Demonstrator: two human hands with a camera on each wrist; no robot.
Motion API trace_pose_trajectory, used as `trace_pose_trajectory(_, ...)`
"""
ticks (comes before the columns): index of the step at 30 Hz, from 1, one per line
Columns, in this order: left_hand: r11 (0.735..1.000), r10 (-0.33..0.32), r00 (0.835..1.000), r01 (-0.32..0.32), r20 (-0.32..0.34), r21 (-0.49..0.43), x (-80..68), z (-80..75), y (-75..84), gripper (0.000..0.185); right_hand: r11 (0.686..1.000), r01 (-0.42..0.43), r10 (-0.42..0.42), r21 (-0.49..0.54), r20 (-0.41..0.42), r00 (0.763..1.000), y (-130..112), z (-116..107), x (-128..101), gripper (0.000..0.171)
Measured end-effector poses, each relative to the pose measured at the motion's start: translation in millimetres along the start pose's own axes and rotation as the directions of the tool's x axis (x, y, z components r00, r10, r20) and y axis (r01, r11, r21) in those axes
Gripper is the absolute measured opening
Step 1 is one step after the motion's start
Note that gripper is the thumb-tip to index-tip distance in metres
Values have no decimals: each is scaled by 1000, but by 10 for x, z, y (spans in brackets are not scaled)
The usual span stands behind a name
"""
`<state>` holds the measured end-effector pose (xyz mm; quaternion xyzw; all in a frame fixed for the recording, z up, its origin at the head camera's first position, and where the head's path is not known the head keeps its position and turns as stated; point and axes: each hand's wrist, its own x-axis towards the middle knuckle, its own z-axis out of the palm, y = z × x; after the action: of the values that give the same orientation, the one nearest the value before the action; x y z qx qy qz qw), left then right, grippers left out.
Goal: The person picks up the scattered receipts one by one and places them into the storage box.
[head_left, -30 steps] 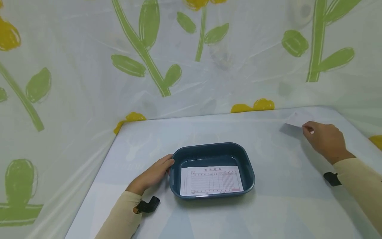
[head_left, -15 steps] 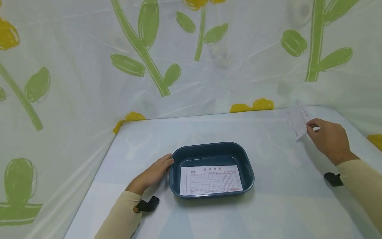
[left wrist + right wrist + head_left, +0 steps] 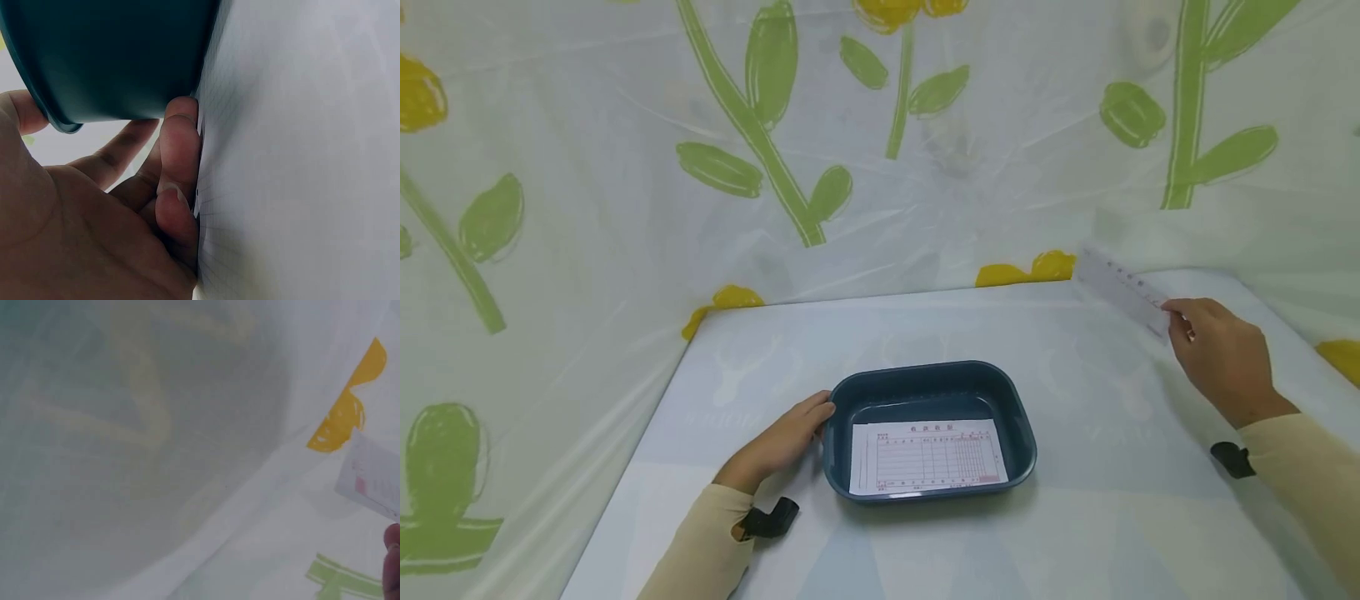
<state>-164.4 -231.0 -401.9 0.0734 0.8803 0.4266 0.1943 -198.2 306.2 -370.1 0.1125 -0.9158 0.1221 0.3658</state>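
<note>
A dark teal plastic tray [image 3: 917,386] stands on the table, with a small pile of printed receipt slips [image 3: 931,458] lying in its front part. At the tray's left end, my left hand [image 3: 782,444] holds the rim; in the left wrist view the thumb touches the rim [image 3: 64,127] and other fingers are bent against the outer wall near the tabletop. Over the table's far right, my right hand [image 3: 1225,358] pinches one corner of a single paper slip [image 3: 1120,287], which hangs tilted above the surface. The slip's printed face [image 3: 372,478] also shows in the right wrist view.
A pale patterned cover lies over the table [image 3: 1120,500]. Behind and to the left hangs a white sheet [image 3: 1000,183] printed with green stems and yellow flowers, close to the table's back edge. Black bands [image 3: 772,518] sit on both wrists.
My right hand has lifted the slip from near the tabletop and turned it, so it now points up and left. My left hand and the tray have stayed in place.
</note>
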Motion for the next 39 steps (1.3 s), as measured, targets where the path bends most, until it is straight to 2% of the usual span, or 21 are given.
trace_pose_trajectory(4, 1000, 12, 1000, -12, 4, 0, -8, -1, 3, 35, 998, 68, -68, 1, -71, 995, -65, -5, -2, 21)
trace_pose_trajectory(7, 1000, 13, 1000, -13, 1, 5, -9, 4, 8, 35, 998, 54, -52, 26, -85, 995, -137, -24, 18, 24)
trace_pose_trajectory(11, 1000, 16, 1000, -16, -1, 3, -10, 8, -1, 35, 997, -4, 9, 73, -62, 998, -261, -52, 12, 35)
trace_pose_trajectory(16, 1000, 18, 1000, -18, 3, -6, -2, 7, -20, 35, 992, 32, -19, 125, -104, 994, -418, -58, -11, 44)
trace_pose_trajectory(26, 1000, -1, 1000, 1, -7, -9, 0, 12, -32, 38, 963, 79, -16, 257, -237, 971, -765, -50, -54, 38)
trace_pose_trajectory(39, 1000, 1, 1000, -1, -2, -15, 10, 9, -40, 38, 923, 124, -28, 364, -258, 966, -1213, -88, -140, 34)
